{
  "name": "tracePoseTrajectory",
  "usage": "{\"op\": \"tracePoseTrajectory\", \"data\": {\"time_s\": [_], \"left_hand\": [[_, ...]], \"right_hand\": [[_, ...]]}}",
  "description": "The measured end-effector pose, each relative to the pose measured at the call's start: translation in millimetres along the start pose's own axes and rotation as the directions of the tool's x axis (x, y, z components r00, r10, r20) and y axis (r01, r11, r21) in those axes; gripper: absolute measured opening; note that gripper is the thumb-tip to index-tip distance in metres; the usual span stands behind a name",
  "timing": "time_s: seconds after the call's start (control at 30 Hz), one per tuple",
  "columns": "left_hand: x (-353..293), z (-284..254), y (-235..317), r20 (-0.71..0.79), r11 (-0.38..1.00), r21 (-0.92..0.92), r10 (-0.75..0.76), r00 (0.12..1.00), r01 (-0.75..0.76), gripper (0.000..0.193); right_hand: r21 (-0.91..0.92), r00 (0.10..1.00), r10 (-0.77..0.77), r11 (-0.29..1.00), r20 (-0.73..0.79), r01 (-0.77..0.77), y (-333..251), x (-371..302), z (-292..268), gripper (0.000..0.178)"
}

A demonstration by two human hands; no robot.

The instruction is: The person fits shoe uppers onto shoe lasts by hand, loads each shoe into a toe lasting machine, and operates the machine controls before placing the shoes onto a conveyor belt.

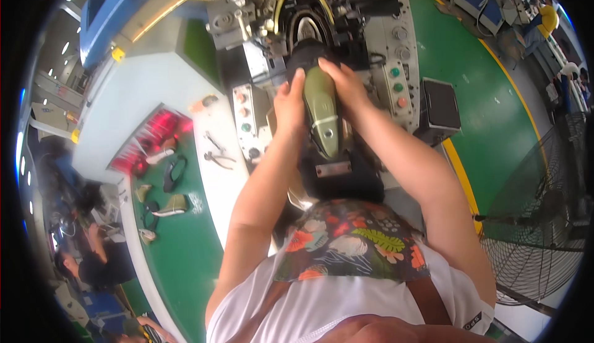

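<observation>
In front of me an olive-green shoe last (322, 101) lies lengthwise in a machine, a pale band across it and a round hole near its close end. Something black covers its far end; I cannot make out what. My left hand (289, 106) is closed against the left side, thumb along the edge. From the right, my right hand (346, 88) grips the opposite side, its thumb near the black part. Most of my fingers are hidden beneath. Past the hands is the machine's dark head (306, 24) with curved yellowish guides.
Button panels (399, 89) flank the machine. Pliers (218, 159) lie on the white ledge at left, above a green conveyor (176, 262) with shoe parts (173, 205). A black box (440, 104) and a large fan (535, 244) stand at right. Other people work at both sides.
</observation>
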State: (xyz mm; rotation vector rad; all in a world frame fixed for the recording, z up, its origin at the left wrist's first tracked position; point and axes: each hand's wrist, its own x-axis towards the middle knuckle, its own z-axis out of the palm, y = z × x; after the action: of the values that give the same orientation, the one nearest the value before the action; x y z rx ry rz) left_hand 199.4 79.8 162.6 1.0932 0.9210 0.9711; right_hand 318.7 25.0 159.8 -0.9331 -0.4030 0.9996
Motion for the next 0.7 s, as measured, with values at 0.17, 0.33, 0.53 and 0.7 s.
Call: {"op": "tracePoseTrajectory", "data": {"time_s": [0.17,0.33,0.53,0.7], "left_hand": [[32,-7,-21,0.056,0.996,-0.094,-0.005,0.998,0.010,0.080],[60,3,-9,0.091,0.984,-0.174,0.040,0.995,-0.024,0.070],[90,16,8,0.118,0.979,-0.200,0.050,0.992,-0.026,0.050],[95,19,7,0.161,0.966,-0.260,0.050,0.986,-0.007,0.046]], "right_hand": [[-0.018,0.997,0.027,0.999,-0.065,-0.028,11,24,-4,0.047],[-0.017,0.994,-0.019,1.000,-0.107,0.017,-2,45,8,0.052],[-0.039,0.984,-0.027,0.999,-0.174,0.020,-21,62,22,0.056],[-0.027,0.974,-0.080,0.997,-0.212,0.076,-21,60,26,0.056]]}}
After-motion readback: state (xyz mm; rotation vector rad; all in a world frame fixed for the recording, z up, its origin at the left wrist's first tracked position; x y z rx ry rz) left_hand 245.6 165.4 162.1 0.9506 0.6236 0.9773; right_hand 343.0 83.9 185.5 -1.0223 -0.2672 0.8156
